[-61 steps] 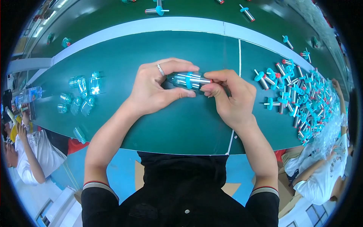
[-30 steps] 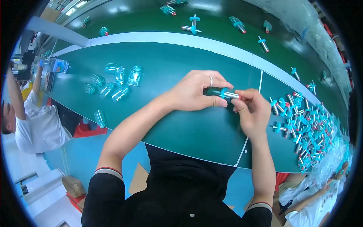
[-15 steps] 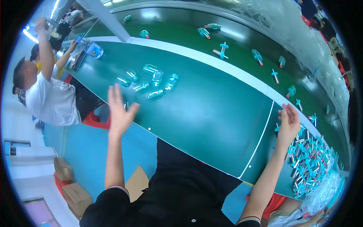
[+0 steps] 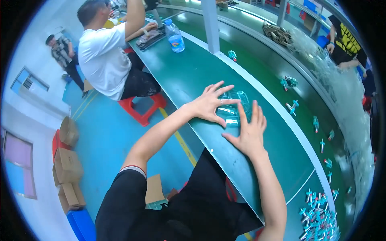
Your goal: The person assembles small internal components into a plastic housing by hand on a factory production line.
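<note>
Several clear, teal-tinted plastic shells [image 4: 232, 121] lie close together on the green tabletop [image 4: 277, 132]. My left hand [image 4: 206, 105] reaches over their left side, fingers spread, and hides part of them. At their near right side, my right hand [image 4: 251, 134] has its fingers stretched and apart. Both hands are at the edges of the group; whether the fingertips press on the shells I cannot tell.
A heap of small metal-and-teal parts [image 4: 319, 219] lies at the lower right. Beyond the white rim, similar pieces [image 4: 315, 123] dot a green belt. Further up are a water bottle [image 4: 175, 40], a post [image 4: 210, 26] and a seated person [image 4: 105, 52] on a red stool [image 4: 141, 115].
My hands were wide apart and have come together around the shells. The shells, spread out before, now sit closer together. The view has swung to the left.
</note>
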The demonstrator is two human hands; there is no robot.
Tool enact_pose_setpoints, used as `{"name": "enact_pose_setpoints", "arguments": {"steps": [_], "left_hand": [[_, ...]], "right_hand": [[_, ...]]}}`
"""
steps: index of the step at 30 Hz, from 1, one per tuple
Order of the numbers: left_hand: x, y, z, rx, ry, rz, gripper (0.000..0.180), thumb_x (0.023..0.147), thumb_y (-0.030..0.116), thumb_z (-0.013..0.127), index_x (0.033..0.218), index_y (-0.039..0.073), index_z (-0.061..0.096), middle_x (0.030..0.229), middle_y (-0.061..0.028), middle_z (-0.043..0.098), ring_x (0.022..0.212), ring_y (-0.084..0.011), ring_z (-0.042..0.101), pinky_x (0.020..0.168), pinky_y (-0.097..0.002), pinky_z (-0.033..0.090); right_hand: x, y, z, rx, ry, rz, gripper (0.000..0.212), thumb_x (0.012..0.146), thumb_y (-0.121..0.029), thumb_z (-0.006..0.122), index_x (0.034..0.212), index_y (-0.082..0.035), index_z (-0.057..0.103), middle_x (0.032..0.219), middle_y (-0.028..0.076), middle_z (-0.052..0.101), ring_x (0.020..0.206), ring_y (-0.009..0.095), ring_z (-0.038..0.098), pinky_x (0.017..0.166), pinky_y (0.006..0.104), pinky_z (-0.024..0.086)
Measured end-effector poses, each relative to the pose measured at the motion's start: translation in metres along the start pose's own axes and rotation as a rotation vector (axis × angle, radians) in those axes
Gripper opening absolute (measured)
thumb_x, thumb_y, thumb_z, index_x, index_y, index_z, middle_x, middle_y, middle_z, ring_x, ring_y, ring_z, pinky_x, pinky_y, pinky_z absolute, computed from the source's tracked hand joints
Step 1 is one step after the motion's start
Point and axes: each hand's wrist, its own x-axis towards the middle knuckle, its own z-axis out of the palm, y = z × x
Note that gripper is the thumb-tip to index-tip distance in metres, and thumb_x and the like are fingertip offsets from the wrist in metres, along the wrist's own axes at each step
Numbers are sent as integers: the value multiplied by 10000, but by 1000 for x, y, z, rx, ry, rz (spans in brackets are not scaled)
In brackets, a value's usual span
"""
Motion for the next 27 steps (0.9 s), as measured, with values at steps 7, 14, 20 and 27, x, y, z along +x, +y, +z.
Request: {"name": "enact_pose_setpoints", "arguments": {"steps": [7,14,20,27], "left_hand": [[29,51,18,-30,-10,150,770,757,589,803,1417,243,609,1617,-187,348,1451,-509,314,1155,-642,305],[55,157,60,-222,-141,329,756,779,614,768,1415,238,609,1642,-250,254,1483,-543,222,1177,-658,219],[134,106,55,-16,346,-99,652,855,271,798,1450,130,569,1530,-226,441,1435,-430,385,1155,-548,355],[155,26,73,-55,211,-2,253,926,149,739,1152,36,736,1238,-205,654,1099,-357,661,943,-390,535]], "right_hand": [[-34,26,-16,82,-6,4,1015,752,-519,851,1556,-90,404,1560,320,338,1413,561,324,1163,625,328],[-157,52,-85,-17,-108,243,1052,714,-566,862,1573,-163,405,1631,290,265,1511,507,234,1184,667,190],[-234,49,-127,25,164,367,797,740,-315,897,1427,-91,560,1493,205,493,1336,419,495,1087,539,410],[-278,102,-184,-312,326,761,117,838,-2,745,950,-10,710,924,144,633,868,339,634,767,439,522]]}}
